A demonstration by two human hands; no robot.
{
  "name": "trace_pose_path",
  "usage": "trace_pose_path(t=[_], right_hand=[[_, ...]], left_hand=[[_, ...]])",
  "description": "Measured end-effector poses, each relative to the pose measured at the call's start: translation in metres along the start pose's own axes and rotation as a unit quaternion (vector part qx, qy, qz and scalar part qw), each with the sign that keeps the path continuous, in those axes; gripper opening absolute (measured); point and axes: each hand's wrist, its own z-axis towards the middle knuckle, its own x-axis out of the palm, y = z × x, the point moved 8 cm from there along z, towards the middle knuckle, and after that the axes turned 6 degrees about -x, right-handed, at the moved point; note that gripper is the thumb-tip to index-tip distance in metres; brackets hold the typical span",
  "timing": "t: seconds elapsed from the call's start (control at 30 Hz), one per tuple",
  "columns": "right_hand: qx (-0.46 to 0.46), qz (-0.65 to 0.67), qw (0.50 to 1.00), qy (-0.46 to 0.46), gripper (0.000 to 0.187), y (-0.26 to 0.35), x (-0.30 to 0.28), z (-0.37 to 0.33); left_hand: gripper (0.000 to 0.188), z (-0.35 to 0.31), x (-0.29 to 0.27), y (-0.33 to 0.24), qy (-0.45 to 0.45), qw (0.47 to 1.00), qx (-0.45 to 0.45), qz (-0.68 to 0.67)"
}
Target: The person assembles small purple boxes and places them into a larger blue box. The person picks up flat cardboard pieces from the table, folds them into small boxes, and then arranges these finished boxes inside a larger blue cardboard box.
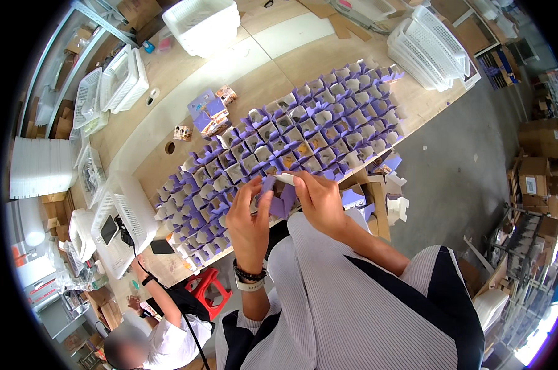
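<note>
Both hands are at a small purple cardboard box (281,203) with its flaps standing out, held in front of my body at the table's near edge. My left hand (249,217) is closed on the box's left side, thumb and fingers bent around a flap. At the other side, my right hand (322,202) pinches near a pale flap. What lies inside the box is hidden. Just beyond my hands stand rows of open small boxes (316,126), purple outside and pale inside, packed closely together; a few hold orange or dark items.
A larger purple carton (208,111) sits behind the rows beside small printed boxes (182,132). White plastic baskets (428,52) stand at the far right, with more at left. An opened cardboard carton (377,206) is right of me. Lower left, a co-worker (174,336) is near a red stool (209,293).
</note>
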Motion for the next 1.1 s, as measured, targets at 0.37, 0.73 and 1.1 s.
trace_pose_path(t=[0.37,0.73,1.1], right_hand=[[0.044,0.109,0.993,-0.017,0.032,-0.003,0.011,0.004],[0.048,0.108,0.993,0.010,0.041,-0.015,0.020,-0.002],[0.071,0.104,0.991,-0.036,0.017,-0.032,0.002,0.008]], left_hand=[[0.018,-0.001,-0.005,-0.022,-0.127,0.986,0.085,0.063],[0.044,0.009,0.018,-0.008,-0.050,0.996,-0.002,0.072],[0.054,0.015,0.018,0.012,0.103,0.977,-0.002,-0.187]])
